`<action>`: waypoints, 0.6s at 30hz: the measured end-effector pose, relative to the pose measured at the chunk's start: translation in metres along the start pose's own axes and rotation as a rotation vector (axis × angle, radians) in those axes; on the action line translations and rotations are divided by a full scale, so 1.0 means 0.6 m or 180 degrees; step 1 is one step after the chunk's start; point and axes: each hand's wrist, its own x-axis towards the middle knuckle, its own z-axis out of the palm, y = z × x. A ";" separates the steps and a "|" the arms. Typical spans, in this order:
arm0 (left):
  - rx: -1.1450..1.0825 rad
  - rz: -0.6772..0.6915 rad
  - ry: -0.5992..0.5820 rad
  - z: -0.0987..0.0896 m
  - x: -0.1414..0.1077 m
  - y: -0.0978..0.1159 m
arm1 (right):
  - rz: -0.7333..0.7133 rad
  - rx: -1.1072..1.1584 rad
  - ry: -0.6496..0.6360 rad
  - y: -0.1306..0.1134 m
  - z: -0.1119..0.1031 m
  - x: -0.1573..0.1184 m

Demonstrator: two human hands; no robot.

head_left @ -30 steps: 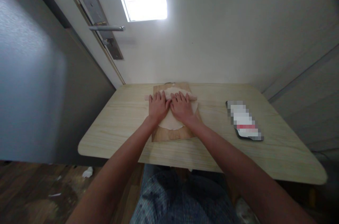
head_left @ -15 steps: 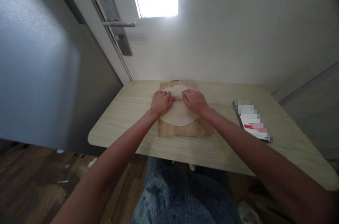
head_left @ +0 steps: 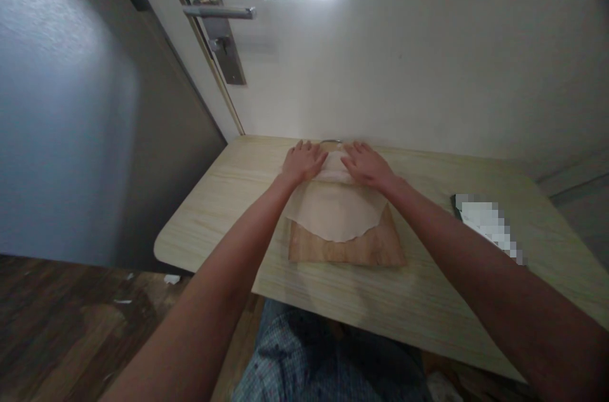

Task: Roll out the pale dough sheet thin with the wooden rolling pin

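A thin, pale sheet of dough point(head_left: 339, 215) lies on a wooden cutting board point(head_left: 346, 254). Across its far part runs a pale rolling pin point(head_left: 334, 176), much of it covered by my hands. My left hand point(head_left: 303, 162) rests flat over the left part of the pin, fingers stretched forward. On the right part, my right hand point(head_left: 366, 164) lies palm down, its fingers also extended. A short stretch of the pin shows between the two thumbs. The dough's near edge is uneven and leaves the board's near strip uncovered.
The board sits on a light wooden table point(head_left: 209, 199), close to a white door point(head_left: 404, 72) with a metal handle point(head_left: 221, 11). A phone point(head_left: 490, 227) with a blurred screen lies at the right. A grey panel point(head_left: 61, 136) stands at the left.
Both hands have pushed forward toward the board's far edge, and their fingers have gone from curled to stretched out. More of the dough's near side shows. The camera view has shifted.
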 end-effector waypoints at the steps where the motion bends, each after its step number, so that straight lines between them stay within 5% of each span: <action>1: -0.0004 0.0001 -0.0037 0.001 0.007 -0.002 | 0.0014 0.0032 -0.0044 0.003 0.002 0.006; 18: -0.0181 0.0106 0.0072 0.009 0.081 -0.008 | 0.0324 0.0214 0.0271 0.020 -0.003 0.061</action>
